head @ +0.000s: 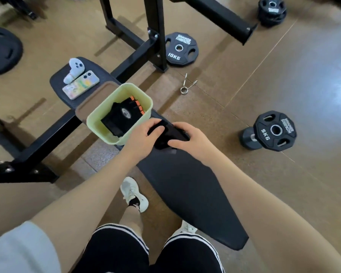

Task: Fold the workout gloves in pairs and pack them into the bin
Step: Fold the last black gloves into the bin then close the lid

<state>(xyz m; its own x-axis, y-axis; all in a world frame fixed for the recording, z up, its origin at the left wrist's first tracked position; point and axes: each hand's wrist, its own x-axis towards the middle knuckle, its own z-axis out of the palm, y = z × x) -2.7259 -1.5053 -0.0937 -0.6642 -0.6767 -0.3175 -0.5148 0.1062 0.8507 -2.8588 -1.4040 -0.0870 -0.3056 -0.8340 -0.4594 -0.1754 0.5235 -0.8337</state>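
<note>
Item one: black workout gloves (166, 137), held as one dark bundle over the black bench pad (187, 186), just beside the near right corner of the bin. We read its long axis as running from upper left to lower right, roughly along the pad, though black on black blurs the outline and we cannot tell which end holds the finger openings.

Item two: our left hand (144, 137), curled over the bundle's left end, fingers wrapped across the top. Our right hand (191, 139) grips the right end, thumb lying across the near face and fingers hidden behind. Both hands clasp the bundle; neither is spread.

Item three: pale green bin (140, 95), standing upright on the bench at the gap between the two pads, its left side on a brown lid or tray (93, 99). Inside we log a folded black glove pair with orange finger trim (124, 114), tilted, orange edge toward the far right corner, long axis running from near left to far right.

Item four: on the far pad (59, 79), a white controller (74, 69) touching a phone in a patterned case (81, 84).

Item five: floor stock. A 10KG plate (181, 49) near the black rack frame (156, 32), a spring collar clip (187, 84), a 5KG plate leaning on a dumbbell (275, 131), further plates stacked at far right (272, 10) and one at far left (2, 51).
</note>
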